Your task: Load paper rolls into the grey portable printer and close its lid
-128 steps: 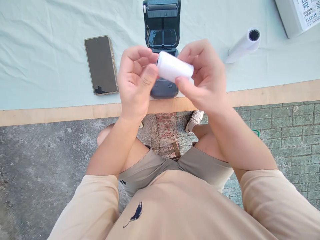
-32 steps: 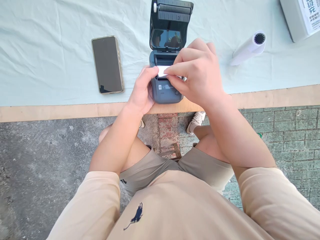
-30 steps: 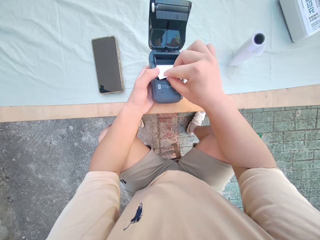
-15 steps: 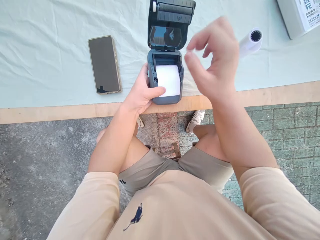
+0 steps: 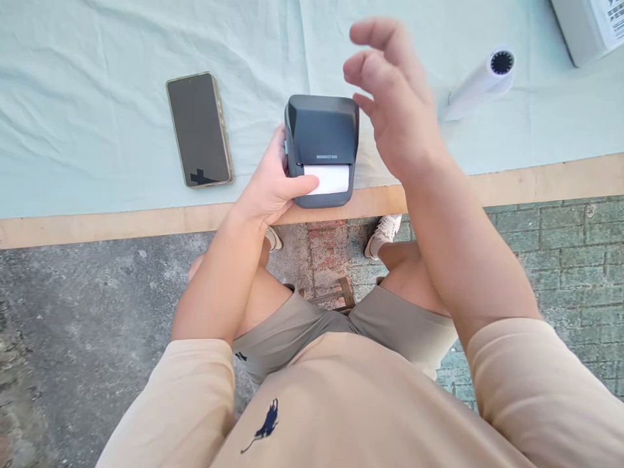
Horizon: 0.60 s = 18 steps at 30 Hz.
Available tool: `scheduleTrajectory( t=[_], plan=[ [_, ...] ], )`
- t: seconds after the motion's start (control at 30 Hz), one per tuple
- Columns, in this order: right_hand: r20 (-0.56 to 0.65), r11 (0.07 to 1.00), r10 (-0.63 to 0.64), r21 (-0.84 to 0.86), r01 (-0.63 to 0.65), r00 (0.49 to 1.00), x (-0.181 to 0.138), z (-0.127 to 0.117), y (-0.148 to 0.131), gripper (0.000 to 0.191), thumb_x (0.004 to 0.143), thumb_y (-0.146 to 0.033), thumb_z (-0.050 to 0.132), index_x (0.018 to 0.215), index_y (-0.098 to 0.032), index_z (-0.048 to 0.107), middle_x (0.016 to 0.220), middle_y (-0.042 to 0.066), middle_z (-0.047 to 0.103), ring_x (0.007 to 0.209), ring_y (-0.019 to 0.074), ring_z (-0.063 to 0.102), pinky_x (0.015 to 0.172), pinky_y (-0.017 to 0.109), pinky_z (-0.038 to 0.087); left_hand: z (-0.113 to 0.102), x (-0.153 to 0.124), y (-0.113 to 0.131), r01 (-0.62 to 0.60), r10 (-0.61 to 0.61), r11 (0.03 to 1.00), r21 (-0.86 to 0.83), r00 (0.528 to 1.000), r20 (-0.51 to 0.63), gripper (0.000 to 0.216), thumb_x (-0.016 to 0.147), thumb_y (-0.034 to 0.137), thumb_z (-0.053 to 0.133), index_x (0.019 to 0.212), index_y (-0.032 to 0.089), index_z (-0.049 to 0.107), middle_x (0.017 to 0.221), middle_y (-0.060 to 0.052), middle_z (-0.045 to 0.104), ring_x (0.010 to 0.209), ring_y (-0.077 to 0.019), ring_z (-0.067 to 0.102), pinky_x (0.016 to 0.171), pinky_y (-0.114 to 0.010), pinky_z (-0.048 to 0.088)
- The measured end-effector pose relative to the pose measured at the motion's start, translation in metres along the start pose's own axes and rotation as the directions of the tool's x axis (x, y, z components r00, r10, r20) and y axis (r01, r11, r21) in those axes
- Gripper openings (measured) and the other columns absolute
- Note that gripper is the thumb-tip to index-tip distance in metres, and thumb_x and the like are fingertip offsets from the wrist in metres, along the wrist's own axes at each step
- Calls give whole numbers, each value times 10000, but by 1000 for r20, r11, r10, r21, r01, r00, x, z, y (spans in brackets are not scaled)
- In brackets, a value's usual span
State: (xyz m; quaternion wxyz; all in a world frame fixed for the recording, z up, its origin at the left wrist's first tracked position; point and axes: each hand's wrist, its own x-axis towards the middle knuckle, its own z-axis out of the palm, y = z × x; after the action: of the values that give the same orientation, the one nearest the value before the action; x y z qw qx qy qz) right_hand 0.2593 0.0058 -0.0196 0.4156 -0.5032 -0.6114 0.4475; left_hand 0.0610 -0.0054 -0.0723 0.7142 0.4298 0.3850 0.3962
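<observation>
A dark label printer (image 5: pixel 322 130) stands at the table's near edge with its lid down. White label paper (image 5: pixel 336 179) sticks out of the slot at its front. My left hand (image 5: pixel 275 179) grips the printer's left side, the thumb pressing on the paper. Above and to the right of the printer hovers my right hand (image 5: pixel 397 97), fingers apart and slightly curled, holding nothing. It is a little blurred.
A phone (image 5: pixel 199 130) lies screen up on the cloth (image 5: pixel 97 39), left of the printer. On the right are a white roll (image 5: pixel 480 84) with a dark core and a pale box (image 5: pixel 587 29) with printed text. The wooden table edge (image 5: pixel 97 225) runs along the front.
The printer's lid, standing open before, has swung down and is now closed over the paper roll. My right hand has risen slightly and its fingers have spread. My left hand keeps its hold.
</observation>
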Motion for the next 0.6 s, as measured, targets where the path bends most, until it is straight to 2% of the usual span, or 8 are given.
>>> scheduleTrajectory(
  t=[0.07,0.17,0.27,0.33,0.4,0.5,0.6],
  plan=[
    [61,996,-33,87,28,998,-2,0,7,404,891,-413,663,1251,-286,532,1343,53,619,1339,223,554,1139,388,497,-2,-1,-1,-13,13,1000,13,1000,20,804,514,268,900,1229,279,534,1072,-39,709,1209,-366,677,954,-489,582],
    [242,989,23,139,-58,970,-4,0,13,579,779,-428,828,1262,-338,522,1236,20,669,1141,247,660,953,397,587,-1,-4,2,-16,16,1000,-15,999,47,803,547,325,923,1253,287,542,1167,-48,717,1259,-359,673,945,-442,601],
    [270,985,51,146,-93,961,-6,0,14,735,694,-525,909,1282,-362,499,1198,9,677,1064,261,673,837,389,604,5,-8,9,20,-10,987,-157,998,61,511,751,401,816,1191,268,595,1139,-43,730,1236,-332,688,915,-421,607],
    [246,990,51,117,-82,968,-7,0,13,785,647,-565,938,1266,-357,501,1172,8,677,1069,264,671,787,364,599,10,-9,14,41,-29,969,-243,998,50,308,878,466,668,1104,261,631,1072,-40,747,1234,-323,684,928,-424,604],
    [226,994,44,87,-65,973,-7,1,13,802,636,-553,947,1262,-347,490,1103,5,675,1048,258,677,745,342,589,13,-9,17,56,-56,971,-234,998,6,249,918,480,565,1002,263,652,978,-34,767,1277,-314,656,984,-403,584],
    [201,995,37,86,-55,979,-9,3,15,758,700,-479,904,1293,-338,454,1040,0,671,1010,243,688,747,339,583,15,-7,19,53,-66,975,-216,996,-54,176,916,368,529,948,262,666,891,-19,766,1305,-275,636,1027,-343,557],
    [217,992,34,115,-60,976,-11,0,19,659,788,-421,801,1325,-342,427,1112,15,678,1010,233,690,828,371,596,14,-6,17,12,-21,948,-318,999,-24,208,916,242,510,1018,224,690,856,-11,729,1241,-246,684,1004,-332,581]
  ],
)
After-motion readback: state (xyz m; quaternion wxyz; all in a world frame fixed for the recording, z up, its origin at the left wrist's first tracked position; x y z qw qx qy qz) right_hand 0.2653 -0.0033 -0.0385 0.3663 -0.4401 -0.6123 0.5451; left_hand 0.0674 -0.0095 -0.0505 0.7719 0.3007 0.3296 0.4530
